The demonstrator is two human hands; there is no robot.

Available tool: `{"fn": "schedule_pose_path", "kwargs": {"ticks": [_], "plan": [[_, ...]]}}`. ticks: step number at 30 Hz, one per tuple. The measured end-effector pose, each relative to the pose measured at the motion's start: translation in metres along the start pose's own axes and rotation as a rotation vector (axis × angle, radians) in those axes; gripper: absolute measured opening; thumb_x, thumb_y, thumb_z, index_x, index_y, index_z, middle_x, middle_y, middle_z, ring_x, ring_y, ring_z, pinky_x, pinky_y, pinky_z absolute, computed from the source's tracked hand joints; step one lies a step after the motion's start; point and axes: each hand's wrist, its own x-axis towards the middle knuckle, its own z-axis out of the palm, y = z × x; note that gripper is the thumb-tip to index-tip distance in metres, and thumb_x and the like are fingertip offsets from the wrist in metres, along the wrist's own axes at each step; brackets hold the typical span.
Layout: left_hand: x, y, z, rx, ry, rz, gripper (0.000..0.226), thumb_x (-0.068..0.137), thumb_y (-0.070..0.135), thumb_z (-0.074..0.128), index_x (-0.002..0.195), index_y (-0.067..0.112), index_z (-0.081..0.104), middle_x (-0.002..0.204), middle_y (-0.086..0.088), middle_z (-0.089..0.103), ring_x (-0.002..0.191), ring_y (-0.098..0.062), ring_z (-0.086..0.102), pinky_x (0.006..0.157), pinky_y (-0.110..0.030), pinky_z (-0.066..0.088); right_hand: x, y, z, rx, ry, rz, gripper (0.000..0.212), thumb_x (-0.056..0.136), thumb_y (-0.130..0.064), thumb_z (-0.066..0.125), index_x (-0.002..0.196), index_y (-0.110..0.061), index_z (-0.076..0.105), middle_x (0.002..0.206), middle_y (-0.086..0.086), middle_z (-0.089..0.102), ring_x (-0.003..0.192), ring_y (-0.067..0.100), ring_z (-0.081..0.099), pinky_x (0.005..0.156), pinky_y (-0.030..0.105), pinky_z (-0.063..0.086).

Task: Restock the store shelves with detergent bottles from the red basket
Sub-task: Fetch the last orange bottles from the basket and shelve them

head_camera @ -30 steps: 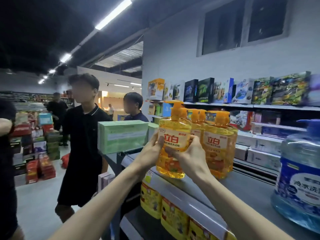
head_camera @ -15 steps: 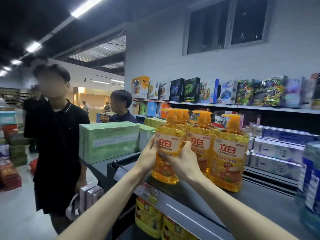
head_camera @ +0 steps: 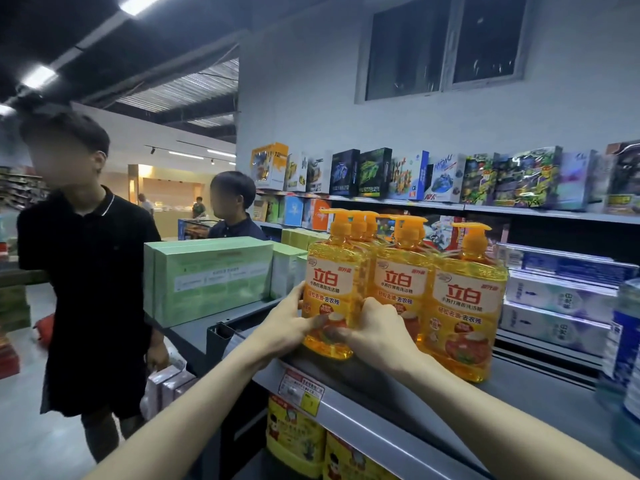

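1. Two grips clasp one yellow detergent bottle (head_camera: 334, 271), left grip (head_camera: 285, 329) on its side, right grip (head_camera: 379, 332) round its lower front
2. It sits at the shelf (head_camera: 519, 407) edge, matching bottles (head_camera: 464, 306) just right of the grips
3. Green boxes (head_camera: 207, 271) further left

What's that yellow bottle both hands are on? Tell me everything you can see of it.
The detergent bottle is clear plastic full of golden-yellow liquid, with an orange pump on top. Its label shows big red Chinese characters above a food picture. It stands upright at the front edge of the grey shelf, leftmost in its row, against the next bottle. The left hand grips its left side, the right hand its lower front.
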Motion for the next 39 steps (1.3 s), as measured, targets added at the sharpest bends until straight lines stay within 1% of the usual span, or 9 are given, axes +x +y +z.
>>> {"fn": "schedule_pose_path", "kwargs": {"ticks": [5, 7, 10, 15, 19, 25, 32, 35, 39], "plan": [[0.016, -0.002, 0.0, -0.044, -0.056, 0.009, 0.068, 0.096, 0.025, 0.076, 0.154, 0.029, 0.041, 0.135, 0.009, 0.066, 0.124, -0.006, 0.06, 0.114, -0.039, 0.047, 0.015, 0.004, 0.007, -0.001, 0.033, 0.051, 0.057, 0.086, -0.049, 0.085, 0.134, -0.021, 0.071, 0.114, -0.006, 0.079, 0.094, 0.01, 0.075, 0.079, 0.019, 0.058], [0.021, -0.001, 0.001, -0.059, -0.068, 0.019, 0.073, 0.091, 0.032, 0.079, 0.154, 0.029, 0.042, 0.131, 0.011, 0.067, 0.123, -0.004, 0.061, 0.11, -0.034, 0.049, 0.019, 0.005, 0.007, -0.018, 0.05, 0.071, 0.056, 0.087, -0.049, 0.085, 0.133, -0.02, 0.072, 0.115, -0.004, 0.079, 0.095, 0.012, 0.074, 0.082, 0.022, 0.059], [0.025, -0.005, 0.004, -0.041, -0.05, 0.047, 0.084, 0.077, 0.054, 0.078, 0.15, 0.033, 0.043, 0.137, 0.011, 0.066, 0.126, -0.007, 0.061, 0.117, -0.044, 0.046, 0.021, 0.007, 0.007, -0.009, 0.046, 0.11, 0.055, 0.086, -0.048, 0.085, 0.132, -0.02, 0.072, 0.114, -0.003, 0.079, 0.097, 0.014, 0.075, 0.085, 0.027, 0.061], [0.026, -0.018, 0.007, 0.04, -0.011, 0.077, 0.074, 0.094, 0.049, 0.073, 0.157, 0.039, 0.035, 0.142, 0.011, 0.063, 0.128, -0.011, 0.059, 0.118, -0.044, 0.045, 0.022, 0.013, 0.013, -0.045, 0.067, 0.139, 0.05, 0.088, -0.05, 0.083, 0.126, -0.019, 0.075, 0.107, -0.004, 0.079, 0.091, 0.012, 0.074, 0.082, 0.029, 0.063], [0.03, -0.025, 0.009, 0.127, 0.013, 0.082, 0.076, 0.094, 0.062, 0.068, 0.158, 0.046, 0.031, 0.144, 0.012, 0.065, 0.131, -0.018, 0.063, 0.117, -0.05, 0.045, 0.025, 0.018, 0.014, -0.066, 0.061, 0.158, 0.054, 0.086, -0.055, 0.082, 0.125, -0.019, 0.074, 0.107, -0.003, 0.079, 0.091, 0.014, 0.074, 0.084, 0.032, 0.064], [0.035, -0.028, 0.009, 0.116, 0.013, 0.073, 0.073, 0.095, 0.06, 0.069, 0.158, 0.046, 0.032, 0.144, 0.014, 0.064, 0.134, -0.018, 0.061, 0.118, -0.05, 0.044, 0.025, 0.019, 0.015, -0.079, 0.065, 0.167, 0.057, 0.086, -0.057, 0.081, 0.128, -0.02, 0.073, 0.109, -0.002, 0.079, 0.092, 0.015, 0.075, 0.085, 0.033, 0.064], [0.021, -0.004, 0.0, 0.328, -0.011, -0.035, 0.055, 0.094, 0.061, 0.065, 0.14, 0.03, 0.063, 0.133, 0.004, 0.072, 0.127, -0.023, 0.063, 0.112, -0.043, 0.047, 0.006, 0.002, 0.012, -0.249, -0.06, 0.252, 0.046, 0.1, -0.052, 0.066, 0.132, -0.021, 0.058, 0.124, 0.003, 0.069, 0.107, 0.025, 0.069, 0.096, 0.042, 0.06], [0.003, 0.011, 0.002, 0.474, -0.01, -0.076, 0.034, 0.1, 0.038, 0.063, 0.13, 0.022, 0.07, 0.13, -0.005, 0.072, 0.124, -0.029, 0.063, 0.107, -0.04, 0.049, -0.014, -0.007, -0.003, -0.366, -0.115, 0.235, 0.049, 0.104, -0.057, 0.052, 0.138, -0.023, 0.054, 0.13, 0.004, 0.067, 0.115, 0.03, 0.066, 0.097, 0.042, 0.055], [-0.039, 0.032, 0.012, 0.568, -0.017, -0.11, 0.038, 0.096, 0.037, 0.06, 0.13, 0.025, 0.072, 0.129, -0.003, 0.073, 0.117, -0.026, 0.066, 0.101, -0.039, 0.053, -0.055, -0.014, -0.027, -0.498, -0.19, 0.192, 0.046, 0.104, -0.051, 0.042, 0.14, -0.023, 0.052, 0.134, 0.007, 0.065, 0.115, 0.032, 0.064, 0.093, 0.043, 0.053]]}}
